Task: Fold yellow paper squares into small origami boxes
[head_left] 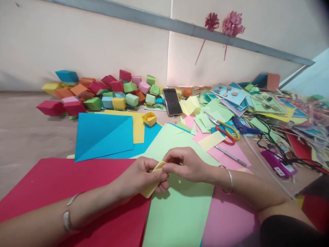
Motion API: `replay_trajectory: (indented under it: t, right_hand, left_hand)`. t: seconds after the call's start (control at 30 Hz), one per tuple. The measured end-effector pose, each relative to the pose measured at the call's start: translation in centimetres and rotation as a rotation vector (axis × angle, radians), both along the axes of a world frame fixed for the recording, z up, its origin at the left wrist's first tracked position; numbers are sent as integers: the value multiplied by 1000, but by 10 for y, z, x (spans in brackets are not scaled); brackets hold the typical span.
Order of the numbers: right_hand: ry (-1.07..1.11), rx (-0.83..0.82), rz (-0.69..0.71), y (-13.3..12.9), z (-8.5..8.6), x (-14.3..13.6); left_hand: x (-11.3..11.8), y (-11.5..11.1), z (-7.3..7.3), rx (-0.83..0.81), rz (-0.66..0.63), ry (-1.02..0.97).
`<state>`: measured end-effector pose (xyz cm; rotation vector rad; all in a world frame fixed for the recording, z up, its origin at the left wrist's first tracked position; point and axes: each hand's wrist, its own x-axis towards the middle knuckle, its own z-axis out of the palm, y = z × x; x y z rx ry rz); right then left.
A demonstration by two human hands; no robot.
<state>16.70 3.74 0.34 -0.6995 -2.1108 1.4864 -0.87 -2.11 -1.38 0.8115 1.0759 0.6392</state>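
A small folded piece of yellow paper point(149, 189) is pinched between both hands over the light green sheet point(180, 209). My left hand point(146, 176) is closed around its lower part, thumb on top. At its upper end, my right hand point(183, 164) grips the edge between thumb and fingers. The two hands are close together, and the fingers partly hide the paper. Under my left forearm lies a large red sheet point(77, 185). A pink sheet point(228, 219) sits beneath my right forearm.
Folded paper boxes point(94, 103) are piled along the wall, with a phone point(172, 102) beside them. A small yellow box point(149, 119) sits near blue sheets point(102, 133). At right are scissors point(227, 132), a craft knife point(231, 156), a blue glue gun point(244, 127) and a purple power strip point(279, 163).
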Motion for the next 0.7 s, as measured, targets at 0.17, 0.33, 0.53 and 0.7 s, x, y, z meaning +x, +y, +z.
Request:
replay_trajectory:
  t: [0.17,0.33,0.53,0.7]
  right_hand:
    - [-5,12,-45,4,5,3]
    - [-30,-90,-157,18,7,9]
    - [-32,-113,-208,27,3,9]
    - [-19,-123,-214,27,2,8]
  left_hand:
    - [-2,2,4,55,-35,4]
    - [-4,5,15,22,-82,48]
    - [-8,11,15,29,-50,73]
    - [-11,10,13,-7,-64,45]
